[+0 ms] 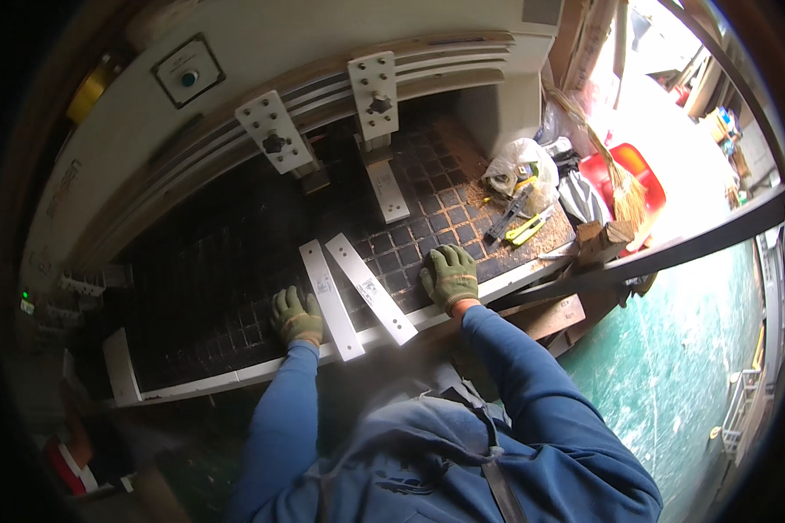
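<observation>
My left hand (296, 315), in a green work glove, rests on the black gridded bed near its front edge, fingers apart and holding nothing. Just to its right lies a white strip (332, 301) with holes near its ends. A second white strip (372, 289) lies at an angle beside it, and both reach over the front edge. My right hand (451, 275), gloved alike, lies on the bed to the right of the strips, its fingers spread and nothing seen in them. Farther back, a shorter white piece (388, 193) sits below the right clamp head (375, 96).
Another clamp head (275, 135) stands on the machine's rail. A yellow utility knife (529, 227), a plastic bag (522, 170) and sawdust lie at the bed's right end. Beyond are a red basin (650, 187) and a straw broom (630, 199). A dark bar (672, 248) crosses at right.
</observation>
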{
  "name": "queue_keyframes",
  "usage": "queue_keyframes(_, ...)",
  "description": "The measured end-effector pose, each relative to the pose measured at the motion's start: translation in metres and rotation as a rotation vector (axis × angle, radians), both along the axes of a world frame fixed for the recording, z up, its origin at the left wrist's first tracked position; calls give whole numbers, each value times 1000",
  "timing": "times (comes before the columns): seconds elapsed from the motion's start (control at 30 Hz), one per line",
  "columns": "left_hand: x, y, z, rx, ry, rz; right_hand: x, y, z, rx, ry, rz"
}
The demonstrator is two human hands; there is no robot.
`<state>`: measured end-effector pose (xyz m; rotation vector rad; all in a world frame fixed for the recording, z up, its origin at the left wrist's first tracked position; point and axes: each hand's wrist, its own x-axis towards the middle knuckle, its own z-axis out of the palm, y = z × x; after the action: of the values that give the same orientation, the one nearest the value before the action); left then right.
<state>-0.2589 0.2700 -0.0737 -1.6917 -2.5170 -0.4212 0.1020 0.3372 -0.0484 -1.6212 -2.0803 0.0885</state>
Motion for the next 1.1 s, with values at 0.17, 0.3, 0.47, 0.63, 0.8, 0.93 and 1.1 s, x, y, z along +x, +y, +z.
queue_keyframes(0.17, 1, 1, -10, 106, 35, -16, 3, 2, -4, -21, -24, 14)
queue_keyframes(0.3, 1, 3, -11, 139, 45, -15, 2, 4, -7, -25, -53, 4)
queue_keyframes(0.47, 2, 1, -7, 88, 12, 13, 0, 3, -7, -16, -47, 29)
queue_keyframes(0.63, 2, 1, -9, 74, 9, 20, 2, 3, -12, -16, -60, 26)
queue_keyframes(0.8, 4, 1, -5, 51, 3, 36, 1, 3, -13, 2, -62, 24)
queue_keyframes(0.93, 4, 1, -3, 26, -21, 33, 2, 3, -13, 19, -63, 31)
queue_keyframes(1.1, 3, 2, -5, 5, -38, 53, 2, 5, -17, 1, -46, 45)
